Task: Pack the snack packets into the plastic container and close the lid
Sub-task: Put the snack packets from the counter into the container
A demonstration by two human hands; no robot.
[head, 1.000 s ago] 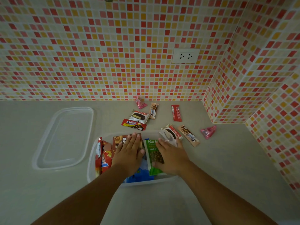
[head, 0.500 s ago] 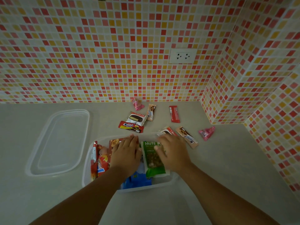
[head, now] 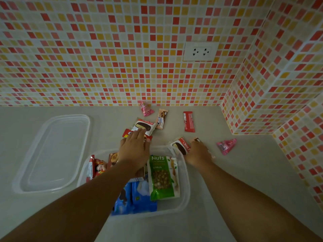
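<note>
Now, counter: we look down on a pale counter [head: 244, 172] that meets a mosaic-tiled wall [head: 104, 58] along its far edge.
Container: the clear plastic container [head: 185, 187] sits at the counter's near middle, open, holding a green nuts packet [head: 163, 179], blue packets [head: 138, 199] and red packets [head: 96, 167].
Lid: the clear lid [head: 52, 152] lies flat toward the counter's left edge, just beside the container and off it.
Left hand: our left hand [head: 135, 151] reaches past the container's far rim, fingers spread flat on a red cream-biscuit packet [head: 128, 133]; we cannot tell whether it grips.
Right hand: our right hand [head: 199, 152] rests over a brown bar packet [head: 196, 140] just beyond the container's far right corner, touching a Choco Pie packet [head: 180, 145]; its grasp is hidden.
Loose packets: 1 more Choco Pie [head: 144, 126], 1 small beige packet [head: 162, 118], 1 red bar [head: 189, 121] and 2 pink cone sweets [head: 146, 109] [head: 226, 145] lie toward the far edge.
</note>
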